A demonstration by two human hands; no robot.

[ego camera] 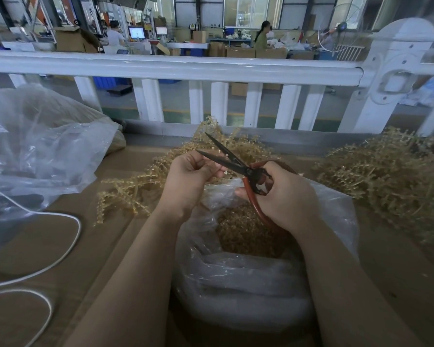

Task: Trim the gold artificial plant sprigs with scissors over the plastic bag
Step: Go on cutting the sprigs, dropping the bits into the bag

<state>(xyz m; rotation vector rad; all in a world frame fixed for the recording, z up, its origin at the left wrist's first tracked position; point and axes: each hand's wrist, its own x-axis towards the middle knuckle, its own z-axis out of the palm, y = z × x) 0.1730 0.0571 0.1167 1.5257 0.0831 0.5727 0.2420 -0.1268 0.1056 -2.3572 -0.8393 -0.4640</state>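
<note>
My left hand (189, 179) pinches a gold sprig (226, 172) with curled fingers, just above the open clear plastic bag (241, 284). My right hand (283, 194) grips the red-handled scissors (232, 160); the dark blades are spread apart and point up and left, right beside my left fingers. Gold trimmings (246, 229) lie inside the bag. Loose gold sprigs (133, 189) spread on the table behind and left of my hands.
A big heap of gold sprigs (391, 181) lies at the right. A large crumpled plastic bag (38, 151) sits at the left, with a white cable (60, 249) looping below it. A white railing (176, 68) borders the table's far edge; people work beyond.
</note>
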